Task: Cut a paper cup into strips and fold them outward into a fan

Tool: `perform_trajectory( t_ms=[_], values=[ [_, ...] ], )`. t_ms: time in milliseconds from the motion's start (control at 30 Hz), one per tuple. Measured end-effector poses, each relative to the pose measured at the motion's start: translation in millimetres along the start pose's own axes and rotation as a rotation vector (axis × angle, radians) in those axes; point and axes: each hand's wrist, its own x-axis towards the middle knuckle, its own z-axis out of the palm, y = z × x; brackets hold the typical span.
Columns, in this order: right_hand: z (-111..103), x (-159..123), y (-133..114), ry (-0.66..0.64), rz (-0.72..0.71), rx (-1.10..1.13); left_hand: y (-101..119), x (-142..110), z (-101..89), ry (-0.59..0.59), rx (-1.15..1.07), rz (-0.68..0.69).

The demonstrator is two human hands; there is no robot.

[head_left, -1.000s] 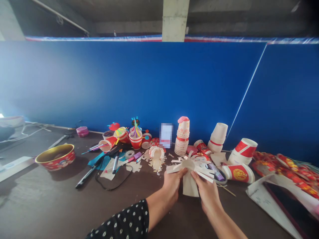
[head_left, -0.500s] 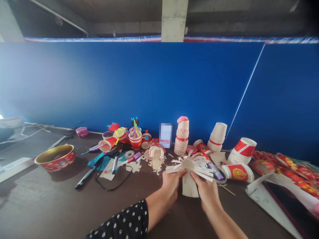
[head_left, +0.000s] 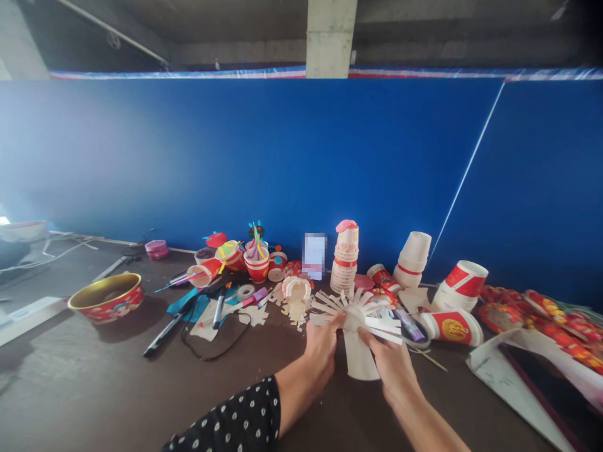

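1. Pinching the cut cup point(head_left: 354, 321) by the left side of its round base, the left hand point(head_left: 321, 344) is closed on thin card; most of its fingers are hidden from view.
2. The right hand point(head_left: 394, 363) is narrow too, thumb on the card just below the base and beside the wide strip point(head_left: 362, 361), which hangs toward the wearer.
3. The cut cup is between both hands, above the table point(head_left: 226, 395) and in front of the cup stack point(head_left: 346, 257).
4. Since half a second ago, the left thumb has shifted outward and up along the base, and more narrow strips point(head_left: 385, 324) show on the left (a few overlap, so I cannot count them).
5. The wide strip also reaches a little lower. I take this to mean that the card has tilted and its fringe is spreading more fully.
6. Just right of the fringe lies a purple tube point(head_left: 411, 325), with a toppled cup point(head_left: 452, 328) beyond it; left of the hands are the tape point(head_left: 245, 291) and a marker point(head_left: 219, 311).
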Motion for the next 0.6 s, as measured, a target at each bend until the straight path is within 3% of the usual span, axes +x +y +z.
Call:
perform_trajectory(
  t_ms=[167,333,600],
  values=[
    [-0.3,-2.9,-1.6,-0.057,0.023,0.039,0.7,2.7,-1.9,-0.01,0.032,-0.026],
    [-1.2,-1.6,1.4,-0.029,0.004,0.056,5.4,-0.4,0.6,-0.041,0.028,0.003],
    [0.8,-8.4,-7.8,-0.076,0.116,0.053,6.1,2.5,-0.5,0.058,0.076,-0.015]
  ],
)
